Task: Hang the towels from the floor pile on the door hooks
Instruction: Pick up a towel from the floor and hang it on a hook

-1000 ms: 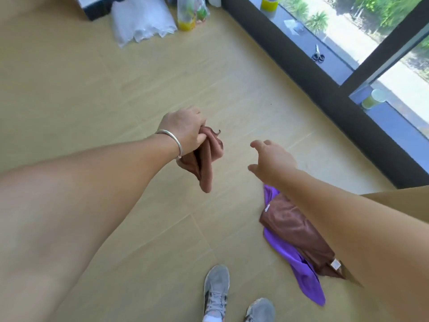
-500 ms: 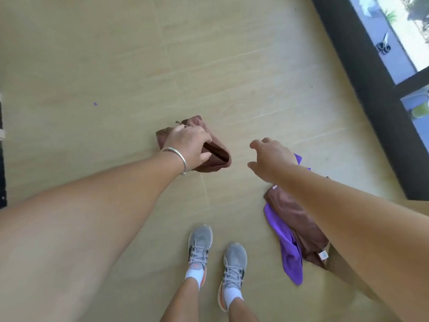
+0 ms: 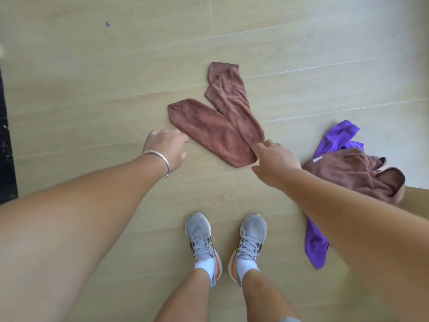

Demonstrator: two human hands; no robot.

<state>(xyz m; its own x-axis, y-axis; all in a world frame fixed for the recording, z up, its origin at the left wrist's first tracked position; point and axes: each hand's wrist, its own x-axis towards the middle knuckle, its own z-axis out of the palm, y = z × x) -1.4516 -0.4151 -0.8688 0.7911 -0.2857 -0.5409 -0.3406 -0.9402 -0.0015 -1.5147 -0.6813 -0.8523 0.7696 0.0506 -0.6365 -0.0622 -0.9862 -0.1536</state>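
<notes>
A brown towel [image 3: 216, 126] lies on the wooden floor, folded into a V shape, in front of my feet. My left hand [image 3: 167, 149], with a silver bracelet on the wrist, hovers beside the towel's lower left edge with relaxed fingers and holds nothing. My right hand [image 3: 274, 159] reaches to the towel's near right end, and its straight fingertips touch the cloth there. To the right lies the floor pile: a second brown towel [image 3: 352, 175] with a white label on top of a purple towel [image 3: 336, 138]. No door hooks are in view.
My two feet in grey sneakers [image 3: 226, 238] stand just below the spread towel. A dark strip [image 3: 7, 135] runs along the left edge of the view. A small purple speck [image 3: 107, 24] sits on the floor [image 3: 92, 89] at far left.
My left hand has let go of the brown towel, which now lies spread on the floor. Both hands have dropped lower towards it, and the view has tilted down, losing the window.
</notes>
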